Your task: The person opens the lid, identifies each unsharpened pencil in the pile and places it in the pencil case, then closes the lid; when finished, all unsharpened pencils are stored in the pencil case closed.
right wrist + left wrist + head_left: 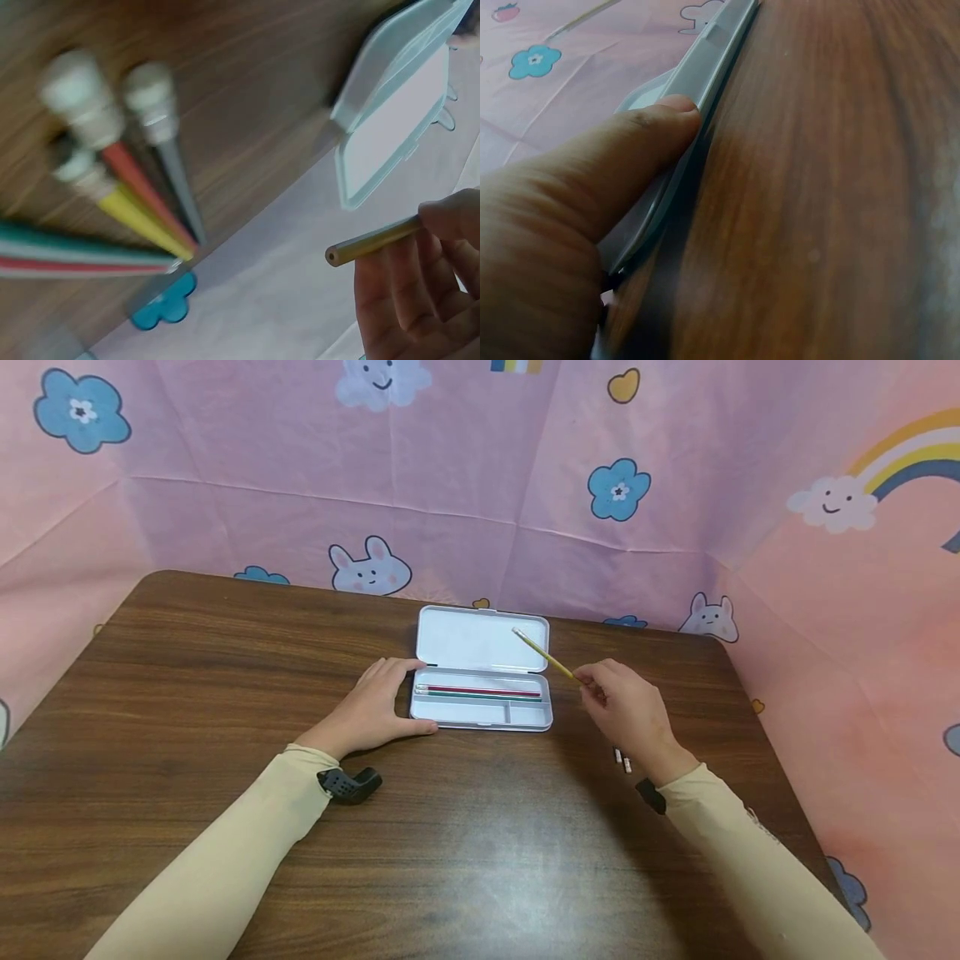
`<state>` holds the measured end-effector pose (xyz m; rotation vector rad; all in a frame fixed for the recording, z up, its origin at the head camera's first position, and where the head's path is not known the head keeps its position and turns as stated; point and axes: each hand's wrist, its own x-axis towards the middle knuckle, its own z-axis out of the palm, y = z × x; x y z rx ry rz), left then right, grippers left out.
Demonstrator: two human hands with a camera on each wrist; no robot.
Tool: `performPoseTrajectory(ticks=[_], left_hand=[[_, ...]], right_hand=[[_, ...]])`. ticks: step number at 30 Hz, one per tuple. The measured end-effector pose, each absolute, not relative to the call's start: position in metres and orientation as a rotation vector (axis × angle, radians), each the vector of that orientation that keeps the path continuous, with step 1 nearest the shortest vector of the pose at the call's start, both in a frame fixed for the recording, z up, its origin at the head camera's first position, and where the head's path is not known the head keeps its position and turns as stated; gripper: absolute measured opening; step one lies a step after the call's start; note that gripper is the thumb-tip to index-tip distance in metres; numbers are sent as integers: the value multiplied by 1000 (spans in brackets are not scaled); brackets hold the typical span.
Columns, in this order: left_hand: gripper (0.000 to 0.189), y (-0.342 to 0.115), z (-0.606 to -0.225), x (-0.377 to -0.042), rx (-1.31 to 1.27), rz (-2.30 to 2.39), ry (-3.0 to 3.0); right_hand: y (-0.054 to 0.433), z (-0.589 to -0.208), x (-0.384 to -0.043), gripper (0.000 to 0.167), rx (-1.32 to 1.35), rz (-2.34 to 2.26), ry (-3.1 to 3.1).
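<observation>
A white pencil case [480, 639] lies unfolded on the table, its lid leaning back behind the tray. My left hand [375, 706] holds the tray's left end, thumb at the front edge and fingers by the hinge corner. In the left wrist view the thumb [637, 154] presses on the case's rim. Red and green pencils [487, 692] lie in the long back compartment. My right hand [630, 706] pinches a yellow pencil [543, 653] right of the case. Its eraser end points up-left over the lid; the right wrist view shows the other end is blunt.
Under the right hand, eraser-tipped pencils [627, 765] lie on the brown wooden table [480, 827]. Close by, the right wrist view shows red, yellow, dark and striped pencils [139, 176], partly blurred. A patterned pink cloth [450, 485] hangs behind the table and along its sides.
</observation>
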<state>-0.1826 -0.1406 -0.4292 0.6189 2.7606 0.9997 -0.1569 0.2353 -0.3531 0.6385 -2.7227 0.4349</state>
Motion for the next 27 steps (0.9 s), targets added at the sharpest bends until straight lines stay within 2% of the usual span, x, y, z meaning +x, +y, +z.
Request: performPoseTrajectory(ticks=[21,27], left_hand=[[104,-142,-432,-184,624,1003,2763],[103,-142,-432,-185,645,1015,2761]], right_hand=[[172,-372,-185,25,1026,203,-2684],[161,-377,-193,23,1064,140,-2719]])
